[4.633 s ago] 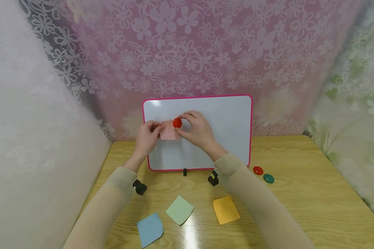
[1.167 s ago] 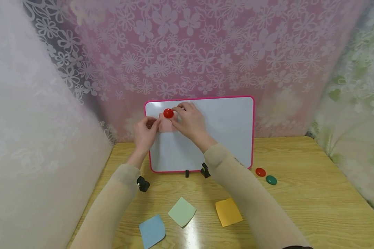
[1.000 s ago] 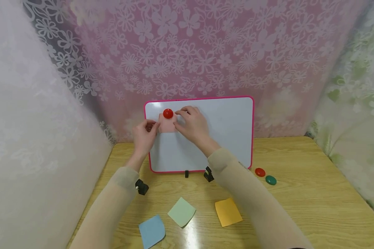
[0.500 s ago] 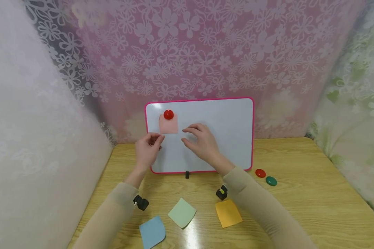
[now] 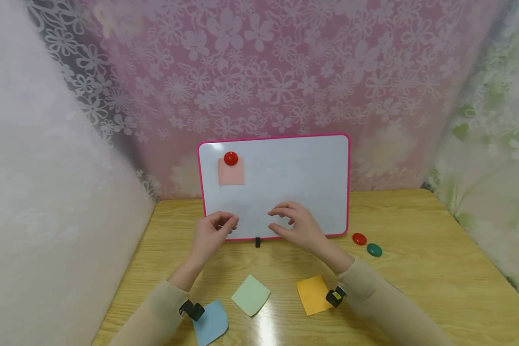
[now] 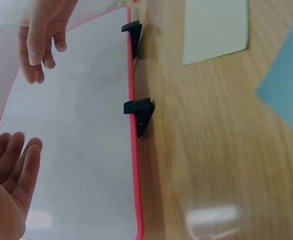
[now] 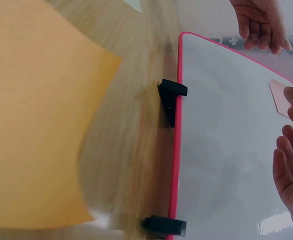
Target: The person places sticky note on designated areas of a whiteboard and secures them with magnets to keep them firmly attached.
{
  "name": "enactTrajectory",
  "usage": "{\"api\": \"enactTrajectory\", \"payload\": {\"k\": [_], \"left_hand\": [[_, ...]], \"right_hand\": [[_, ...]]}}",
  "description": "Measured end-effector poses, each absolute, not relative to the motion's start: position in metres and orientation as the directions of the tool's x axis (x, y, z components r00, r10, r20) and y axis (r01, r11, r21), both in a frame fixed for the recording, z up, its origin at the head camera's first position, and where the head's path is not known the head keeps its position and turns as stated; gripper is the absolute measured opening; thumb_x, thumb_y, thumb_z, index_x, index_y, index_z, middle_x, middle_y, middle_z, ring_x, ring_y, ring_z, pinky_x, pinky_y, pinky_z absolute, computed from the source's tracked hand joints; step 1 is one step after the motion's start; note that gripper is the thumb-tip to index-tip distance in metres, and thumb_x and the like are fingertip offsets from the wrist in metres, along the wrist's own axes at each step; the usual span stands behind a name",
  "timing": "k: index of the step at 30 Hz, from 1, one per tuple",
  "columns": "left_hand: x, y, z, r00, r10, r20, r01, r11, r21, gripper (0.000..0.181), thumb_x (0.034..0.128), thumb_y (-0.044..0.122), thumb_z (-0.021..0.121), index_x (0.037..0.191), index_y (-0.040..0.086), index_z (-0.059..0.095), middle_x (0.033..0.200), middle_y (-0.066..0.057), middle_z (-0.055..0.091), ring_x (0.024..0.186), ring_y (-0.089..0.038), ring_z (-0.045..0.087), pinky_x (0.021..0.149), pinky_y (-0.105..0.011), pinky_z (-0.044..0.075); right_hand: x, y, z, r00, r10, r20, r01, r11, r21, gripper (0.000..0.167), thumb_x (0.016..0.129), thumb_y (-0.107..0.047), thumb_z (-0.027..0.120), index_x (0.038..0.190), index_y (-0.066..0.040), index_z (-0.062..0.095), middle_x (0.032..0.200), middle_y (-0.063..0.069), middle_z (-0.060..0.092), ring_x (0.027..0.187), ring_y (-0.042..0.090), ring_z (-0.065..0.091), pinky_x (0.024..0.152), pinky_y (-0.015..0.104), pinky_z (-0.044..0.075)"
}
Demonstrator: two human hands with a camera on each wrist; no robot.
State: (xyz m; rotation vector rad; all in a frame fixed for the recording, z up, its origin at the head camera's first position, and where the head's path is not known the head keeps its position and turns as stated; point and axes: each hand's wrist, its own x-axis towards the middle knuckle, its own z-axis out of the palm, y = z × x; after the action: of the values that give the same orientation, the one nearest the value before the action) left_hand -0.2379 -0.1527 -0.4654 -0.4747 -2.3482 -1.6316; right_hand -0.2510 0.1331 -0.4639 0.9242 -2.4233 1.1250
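Note:
In the head view a pink sticky note hangs at the upper left of a pink-framed whiteboard. A round red magnet sits over the note's top edge. My left hand is in front of the board's lower left, fingers loosely bent, holding nothing. To its right, my right hand has thumb and fingers spread apart with nothing between them. Both hands are clear of the note. In the right wrist view, part of the pink note shows behind the fingers.
Blue, green and orange sticky notes lie on the wooden table. A second red magnet and a green magnet lie right of the board. Black feet support the board's lower edge.
The red magnet and pink note moved up and left on the board, and my right hand let go of the magnet. Both hands have since drawn down and back from the note.

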Motion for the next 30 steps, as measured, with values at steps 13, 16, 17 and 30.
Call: {"api": "enactTrajectory", "payload": {"k": [13, 16, 17, 30], "left_hand": [[-0.197, -0.165, -0.481, -0.926, 0.312, 0.212, 0.335, 0.421, 0.843, 0.014, 0.1027, 0.027, 0.076, 0.111, 0.016, 0.081, 0.101, 0.006, 0.078, 0.091, -0.019, 0.073, 0.078, -0.031, 0.06], [-0.191, -0.171, -0.486, -0.93, 0.318, 0.185, 0.319, 0.448, 0.835, 0.015, 0.1019, 0.027, 0.077, 0.111, 0.015, 0.081, 0.103, 0.008, 0.078, 0.089, -0.011, 0.072, 0.078, -0.03, 0.06], [-0.19, -0.173, -0.488, -0.931, 0.319, 0.179, 0.316, 0.456, 0.832, 0.017, 0.1016, 0.027, 0.078, 0.111, 0.014, 0.081, 0.103, 0.008, 0.078, 0.089, -0.011, 0.071, 0.078, -0.03, 0.06], [-0.183, -0.2, -0.507, -0.887, 0.447, 0.114, 0.359, 0.514, 0.779, 0.019, 0.1006, 0.021, 0.079, 0.115, 0.009, 0.081, 0.111, -0.002, 0.078, 0.096, -0.011, 0.071, 0.077, -0.031, 0.059]], "right_hand": [[-0.218, 0.177, -0.479, -0.736, -0.365, 0.57, -0.673, 0.485, -0.558, 0.028, 0.088, -0.008, 0.089, 0.115, -0.012, 0.08, 0.119, 0.003, 0.072, 0.097, 0.03, 0.067, 0.066, 0.039, 0.06], [-0.213, 0.189, -0.483, -0.763, -0.348, 0.545, -0.642, 0.507, -0.575, 0.029, 0.088, -0.008, 0.089, 0.115, -0.014, 0.08, 0.121, 0.001, 0.071, 0.099, 0.026, 0.069, 0.07, 0.043, 0.062], [-0.211, 0.193, -0.484, -0.769, -0.344, 0.539, -0.635, 0.512, -0.579, 0.029, 0.088, -0.007, 0.089, 0.116, -0.014, 0.08, 0.121, 0.001, 0.071, 0.099, 0.027, 0.069, 0.071, 0.043, 0.062], [-0.196, 0.243, -0.487, -0.835, -0.352, 0.422, -0.545, 0.627, -0.556, 0.027, 0.093, -0.012, 0.085, 0.12, -0.012, 0.079, 0.124, 0.003, 0.07, 0.101, 0.03, 0.071, 0.071, 0.031, 0.056]]}}
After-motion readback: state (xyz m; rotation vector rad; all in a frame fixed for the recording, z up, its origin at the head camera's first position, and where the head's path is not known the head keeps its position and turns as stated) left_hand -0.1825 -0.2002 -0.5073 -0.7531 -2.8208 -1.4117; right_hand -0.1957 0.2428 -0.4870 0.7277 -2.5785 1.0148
